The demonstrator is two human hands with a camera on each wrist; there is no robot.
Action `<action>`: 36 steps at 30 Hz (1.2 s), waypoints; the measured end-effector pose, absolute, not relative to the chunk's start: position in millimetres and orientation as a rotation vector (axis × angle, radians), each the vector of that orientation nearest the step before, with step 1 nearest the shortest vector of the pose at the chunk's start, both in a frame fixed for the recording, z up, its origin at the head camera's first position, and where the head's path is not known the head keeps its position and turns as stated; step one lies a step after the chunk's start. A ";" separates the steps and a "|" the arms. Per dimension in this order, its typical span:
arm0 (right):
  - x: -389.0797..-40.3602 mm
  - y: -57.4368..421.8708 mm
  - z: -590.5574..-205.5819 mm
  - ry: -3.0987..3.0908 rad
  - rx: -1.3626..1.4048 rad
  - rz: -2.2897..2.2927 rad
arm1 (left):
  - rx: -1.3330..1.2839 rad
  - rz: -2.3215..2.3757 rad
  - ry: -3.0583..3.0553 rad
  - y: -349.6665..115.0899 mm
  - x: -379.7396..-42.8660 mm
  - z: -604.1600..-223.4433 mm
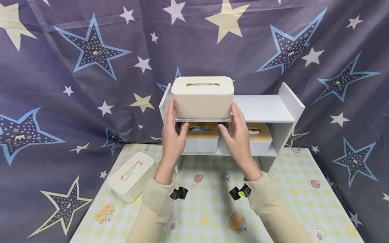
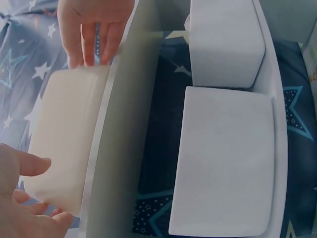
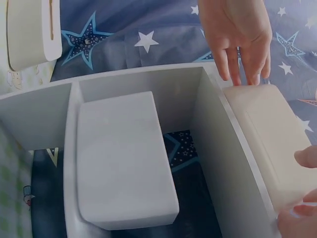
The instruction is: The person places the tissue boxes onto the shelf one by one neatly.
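Note:
A cream tissue box [image 1: 202,101] with a slot in its lid sits upright at the left part of the white shelf's top board [image 1: 258,108], close to the front edge. My left hand [image 1: 174,140] touches its left end with nearly straight fingers, thumb spread apart in front. At the opposite end my right hand [image 1: 238,138] rests its fingers against the side, its thumb also held away. In the left wrist view the box [image 2: 67,134] lies between both hands.
Two white tissue boxes with wooden lids, one left [image 1: 200,143] and one right [image 1: 259,145], stand on the lower board. Another cream tissue box [image 1: 130,179] lies on the checkered tablecloth [image 1: 206,202] at the left. A starry curtain [image 1: 194,50] hangs behind.

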State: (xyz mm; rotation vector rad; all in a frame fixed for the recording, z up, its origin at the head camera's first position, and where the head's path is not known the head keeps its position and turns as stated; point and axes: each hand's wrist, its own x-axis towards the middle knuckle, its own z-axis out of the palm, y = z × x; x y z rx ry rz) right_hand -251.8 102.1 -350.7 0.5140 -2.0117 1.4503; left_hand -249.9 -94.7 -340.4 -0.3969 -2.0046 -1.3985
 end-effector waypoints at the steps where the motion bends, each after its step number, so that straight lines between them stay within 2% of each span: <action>1: -249.0 101.6 -352.7 -2.016 0.521 1.450 | -0.400 -1.421 -2.001 -95.2 -247.3 -342.0; 19: -219.1 95.9 -398.7 -1.887 0.678 1.575 | -0.444 -1.581 -2.043 -103.1 -215.2 -387.7; 36: -202.3 78.9 -448.5 -1.968 0.780 1.619 | -0.245 -1.621 -2.110 -146.3 -188.0 -474.6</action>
